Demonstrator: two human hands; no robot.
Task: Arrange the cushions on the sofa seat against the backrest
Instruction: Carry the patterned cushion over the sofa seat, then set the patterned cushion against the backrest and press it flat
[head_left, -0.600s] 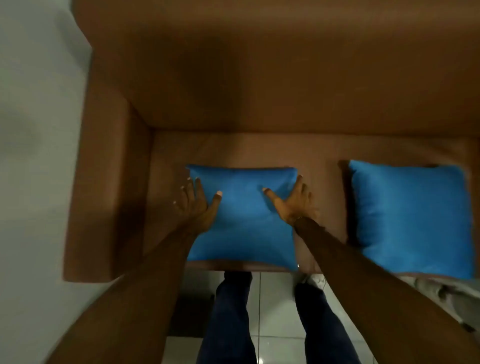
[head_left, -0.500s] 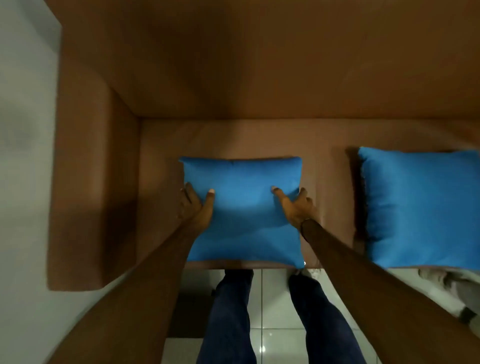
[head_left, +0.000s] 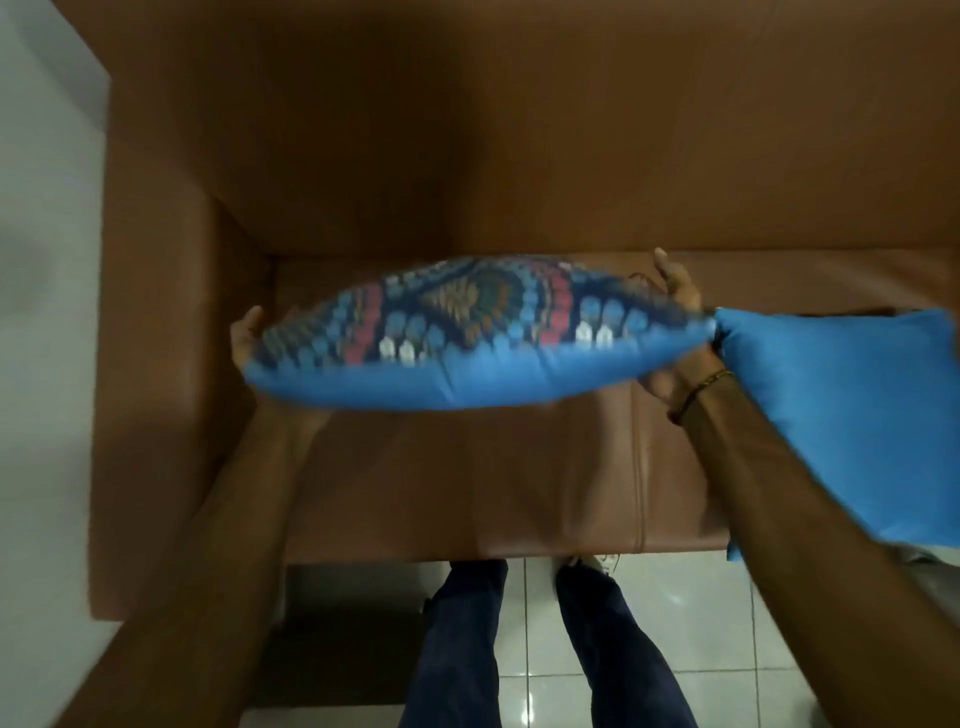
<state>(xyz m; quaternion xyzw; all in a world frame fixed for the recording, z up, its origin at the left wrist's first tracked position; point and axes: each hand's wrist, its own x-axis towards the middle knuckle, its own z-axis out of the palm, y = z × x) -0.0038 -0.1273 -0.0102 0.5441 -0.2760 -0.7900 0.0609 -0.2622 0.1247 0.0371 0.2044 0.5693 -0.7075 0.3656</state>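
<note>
While both hands grip it from opposite ends, the patterned cushion (head_left: 467, 338) hangs in the air above the brown sofa seat (head_left: 467, 478), clear of the leather. It is tilted so that its woven face, with blue, red and white motifs, turns up and away toward the backrest (head_left: 519, 130), while its plain blue underside faces the person; motion blur softens its outline.

At the cushion's left end, the left hand (head_left: 247, 340) is curled around the corner, thumb on top near the patterned face and the rest of the fingers hidden behind or under the fabric. At the opposite end, the right hand (head_left: 675, 332) clamps the other corner, its fingers (head_left: 670, 275) reaching over the far edge and the palm below; how tightly it squeezes cannot be told through the blur. A thin beaded bracelet (head_left: 701, 387) sits on the right wrist.

Just beside the right hand, on its outer side, a plain blue cushion (head_left: 852, 410) lies flat on the seat, its near corner touching or almost touching the held cushion's end. Beyond the left hand stands the sofa armrest (head_left: 156, 364). Below the forearms, the person's legs in dark trousers (head_left: 457, 649) stand on a white tiled floor (head_left: 701, 623).
</note>
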